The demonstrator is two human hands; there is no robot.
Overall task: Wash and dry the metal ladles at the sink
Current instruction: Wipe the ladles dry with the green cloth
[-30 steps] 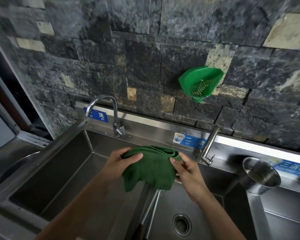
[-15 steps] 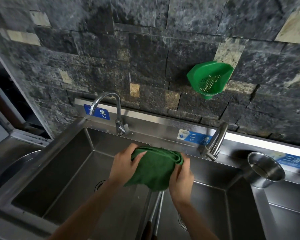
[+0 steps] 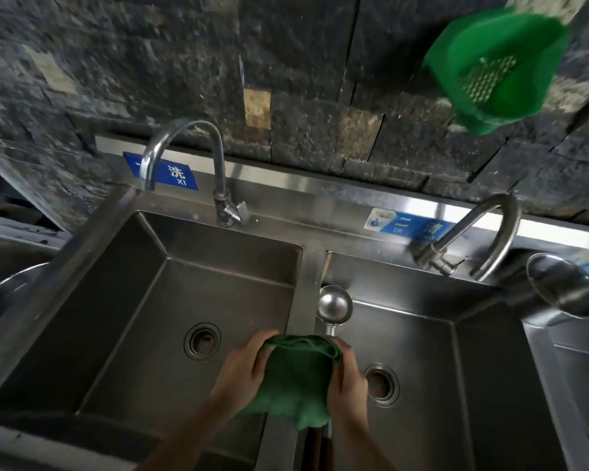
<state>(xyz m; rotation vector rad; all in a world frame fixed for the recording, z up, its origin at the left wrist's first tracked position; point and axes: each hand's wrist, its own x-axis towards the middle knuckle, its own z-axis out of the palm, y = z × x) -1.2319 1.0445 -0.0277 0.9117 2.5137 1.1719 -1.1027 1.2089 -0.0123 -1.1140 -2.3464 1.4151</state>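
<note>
Both hands have drawn the green cloth (image 3: 296, 375) down the handle, uncovering the ladle (image 3: 334, 305) bowl over the sink divider (image 3: 312, 266). Left hand (image 3: 242, 372) and right hand (image 3: 347, 379) grip the cloth, wrapped around the handle.

L: my left hand (image 3: 244, 372) curled, fingers gripping the green cloth (image 3: 296, 379) | R: my right hand (image 3: 346, 379) curled round its other side | both forearms reach up from bottom edge, converging

Glossy metal ladle (image 3: 334, 304), matt cloth (image 3: 296, 375), brushed steel sink (image 3: 312, 266)
</note>
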